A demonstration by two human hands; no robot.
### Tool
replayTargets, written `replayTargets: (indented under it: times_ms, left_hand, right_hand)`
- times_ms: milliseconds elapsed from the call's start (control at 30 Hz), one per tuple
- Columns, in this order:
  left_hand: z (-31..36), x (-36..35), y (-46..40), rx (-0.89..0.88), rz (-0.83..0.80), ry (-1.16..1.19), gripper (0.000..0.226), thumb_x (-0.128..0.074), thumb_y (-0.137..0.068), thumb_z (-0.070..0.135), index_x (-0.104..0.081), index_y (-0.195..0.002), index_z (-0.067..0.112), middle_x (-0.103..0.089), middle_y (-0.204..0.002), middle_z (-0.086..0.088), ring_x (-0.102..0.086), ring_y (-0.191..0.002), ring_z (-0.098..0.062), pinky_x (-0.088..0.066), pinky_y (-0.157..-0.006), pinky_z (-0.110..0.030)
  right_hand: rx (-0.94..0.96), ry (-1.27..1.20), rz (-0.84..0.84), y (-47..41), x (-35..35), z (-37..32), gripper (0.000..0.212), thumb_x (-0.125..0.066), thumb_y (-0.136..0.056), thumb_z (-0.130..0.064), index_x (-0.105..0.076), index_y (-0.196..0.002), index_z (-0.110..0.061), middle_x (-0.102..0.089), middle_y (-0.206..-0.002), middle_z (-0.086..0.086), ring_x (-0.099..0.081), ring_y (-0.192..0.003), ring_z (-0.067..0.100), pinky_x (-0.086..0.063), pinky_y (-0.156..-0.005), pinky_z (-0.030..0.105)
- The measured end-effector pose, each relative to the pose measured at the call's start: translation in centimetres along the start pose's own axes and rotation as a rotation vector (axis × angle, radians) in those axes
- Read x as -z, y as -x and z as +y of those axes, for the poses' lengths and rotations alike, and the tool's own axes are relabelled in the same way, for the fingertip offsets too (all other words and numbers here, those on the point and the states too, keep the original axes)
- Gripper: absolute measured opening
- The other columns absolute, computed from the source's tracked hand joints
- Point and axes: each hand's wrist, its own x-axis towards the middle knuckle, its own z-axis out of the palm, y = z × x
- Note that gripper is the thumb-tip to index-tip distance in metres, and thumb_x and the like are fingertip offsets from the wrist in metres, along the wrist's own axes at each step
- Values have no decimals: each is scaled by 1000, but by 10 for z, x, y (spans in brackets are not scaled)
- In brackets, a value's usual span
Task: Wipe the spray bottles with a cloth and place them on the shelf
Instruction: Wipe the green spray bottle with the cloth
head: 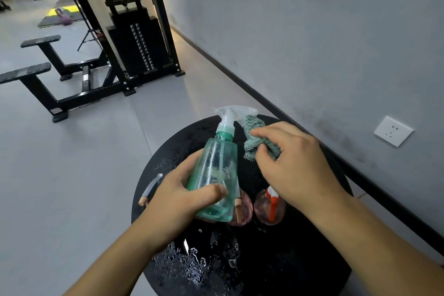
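My left hand (pixel 177 197) grips a clear green spray bottle (pixel 215 170) with a white trigger head, held tilted above the round black table (pixel 300 259). My right hand (pixel 295 163) holds a bunched teal cloth (pixel 257 137) right beside the bottle's neck and shoulder. Below the hands, two pink spray bottles stand on the table: one with a red and white nozzle (pixel 270 206), the other (pixel 240 209) partly hidden behind the green bottle.
Water drops cover the table's near part (pixel 192 264). A grey-handled brush (pixel 150 190) lies at the table's left edge. A grey wall with a white socket (pixel 392 131) runs along the right. A black cable weight machine (pixel 137 41) stands on the floor behind.
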Motion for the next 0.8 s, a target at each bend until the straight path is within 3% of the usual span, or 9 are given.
replayTargets:
  times_ms: [100, 367, 500, 667, 800]
  left_hand:
    - [0, 1, 2, -9, -15, -5, 67, -79, -65, 35, -66, -128, 51, -79, -115, -3, -79, -99, -25, -62, -80, -30]
    - [-1, 0, -1, -24, 11, 32, 67, -80, -64, 37, -67, -130, 47, -79, -116, -5, -79, -100, -28, -63, -77, -32]
    - [-2, -3, -2, -36, -3, 1, 67, -79, -64, 38, -66, -129, 50, -79, -116, -5, -78, -102, -28, -64, -83, -35]
    - [-2, -2, -2, -38, 7, 33, 65, -80, -62, 36, -69, -125, 49, -80, -114, -6, -80, -97, -28, -63, -76, -31]
    - [-3, -7, -2, -42, 5, -15, 65, -78, -70, 24, -67, -129, 48, -81, -111, -1, -80, -95, -23, -61, -74, -24]
  right_hand:
    - [7, -20, 33, -2, 0, 0, 33, -62, -94, -6, -76, -121, -19, -68, -118, -12, -57, -108, -3, -35, -92, -5]
    - [-19, -10, -43, -1, 1, 1, 31, -62, -93, -12, -76, -118, -25, -66, -113, -19, -61, -103, -2, -42, -89, 0]
    - [-19, -19, 37, -7, 2, 1, 32, -62, -93, -9, -75, -120, -21, -68, -116, -14, -59, -104, -3, -38, -90, -4]
    - [-39, -4, -76, -2, 1, 0, 32, -61, -93, -14, -75, -118, -26, -64, -113, -19, -62, -101, -1, -51, -90, 13]
    - [-27, -3, 31, -6, 1, 0, 33, -61, -94, -10, -75, -121, -22, -66, -118, -13, -61, -105, 1, -43, -93, 2]
